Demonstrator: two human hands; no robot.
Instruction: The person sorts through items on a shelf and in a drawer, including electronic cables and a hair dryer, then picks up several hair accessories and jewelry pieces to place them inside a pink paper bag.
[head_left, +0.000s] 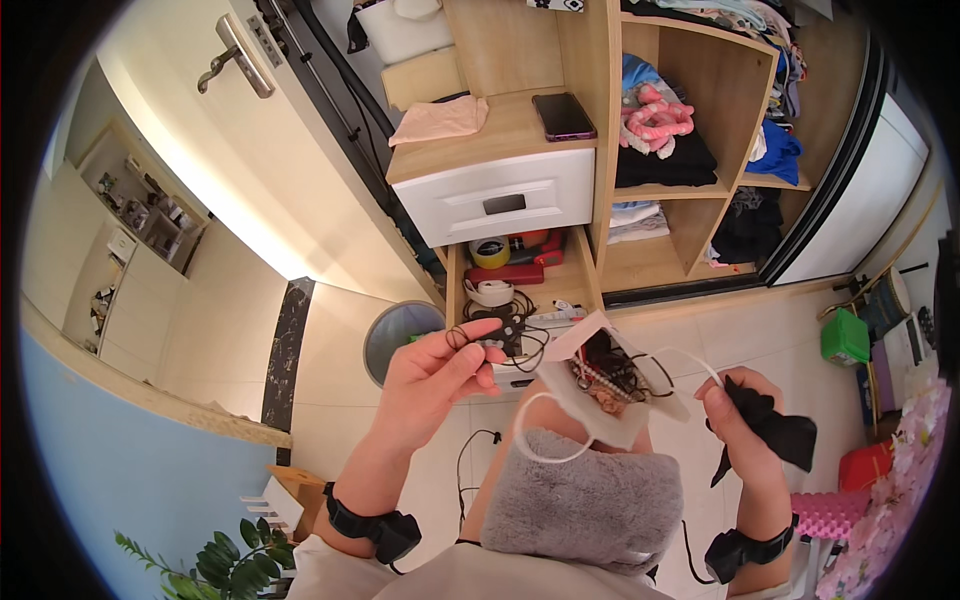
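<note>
Thin black elastic loops or cords are pinched in my left hand (442, 364), just above an open wooden drawer (589, 262). My right hand (746, 412) holds a black cloth piece (784, 431) together with one white handle of a small paper bag (667, 409). The bag stands open over my lap, with beads, a brown scrunchie and dark hair ties (619, 379) inside. In the drawer lie a roll of yellow tape (490, 253), a red case (506, 274), a white coiled strap (490, 293) and black cables. A grey plush cushion (585, 495) rests on my lap.
Above the open drawer is a closed white drawer (502, 191), with a phone (565, 117) and pink cloth (442, 120) on top. A waste bin (397, 337) stands left of it. Shelves with folded clothes (664, 161) are at the right. A black cable (461, 465) lies on the floor.
</note>
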